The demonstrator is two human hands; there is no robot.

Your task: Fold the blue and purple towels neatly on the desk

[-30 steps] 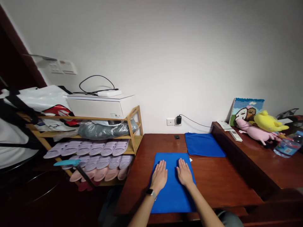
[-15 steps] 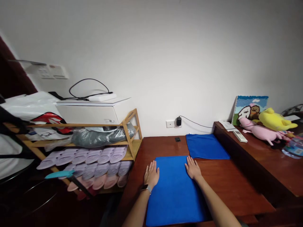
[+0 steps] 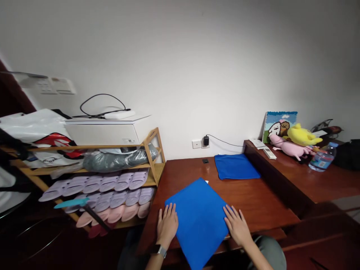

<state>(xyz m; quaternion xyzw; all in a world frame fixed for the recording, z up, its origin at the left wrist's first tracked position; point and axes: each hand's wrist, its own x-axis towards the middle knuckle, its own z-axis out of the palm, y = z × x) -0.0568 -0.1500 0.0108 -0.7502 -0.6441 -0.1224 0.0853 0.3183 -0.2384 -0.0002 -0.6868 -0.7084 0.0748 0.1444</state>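
A blue cloth (image 3: 200, 219) lies turned like a diamond on the brown wooden desk (image 3: 182, 170), its near corner hanging past the desk's front edge. At the cloth's left corner my left hand (image 3: 168, 223) rests flat, fingers stretched, a watch on its wrist. My right hand (image 3: 237, 225) lies with fingers spread on the right corner. Neither hand grips anything. Farther back, a second blue cloth (image 3: 236, 167) is spread flat near the wall.
To the left stands a wooden shelf (image 3: 153, 170) with rows of slippers (image 3: 120, 180) and a white box (image 3: 102, 134) on top. On the right, a raised ledge carries plush toys (image 3: 292, 148), a remote (image 3: 269, 153) and a water bottle (image 3: 323, 157). A charger (image 3: 206, 140) sits in the wall socket.
The near cloth has turned from lying square to lying as a diamond. Both hands have come nearer to me, from its far corners to its side corners. The view has shifted slightly right.
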